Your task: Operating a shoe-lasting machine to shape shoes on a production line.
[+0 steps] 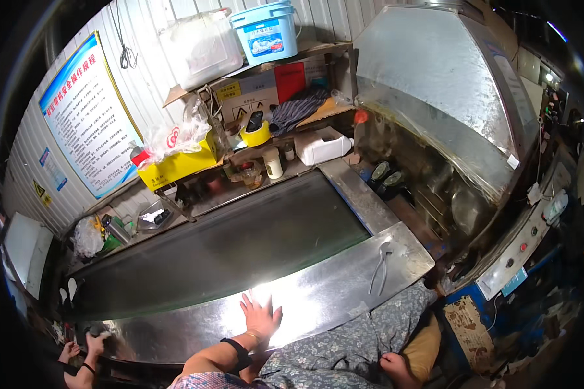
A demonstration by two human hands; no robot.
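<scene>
My left hand (pixel 261 316) lies palm down on the shiny metal ledge (pixel 331 285), its fingers spread and nothing in them. A dark band circles that wrist. Low in the view, my right hand (pixel 396 367) rests beside my grey floral apron (pixel 350 343) and some tan cloth; its fingers look curled in, and part of it is hidden. A pair of pliers (pixel 381 267) lies on the ledge's right end, apart from both hands. Beyond the ledge stretches a wide dark belt (pixel 240 240).
At the far left, another person's hand (pixel 97 341) touches the ledge's end. Behind the belt stand a yellow box (pixel 178 165), a white cup (pixel 272 163) and a cut white jug (pixel 321 145). A blue bucket (pixel 266 32) sits above. A large metal hood (pixel 435 78) rises at right, near a control panel (pixel 519 249).
</scene>
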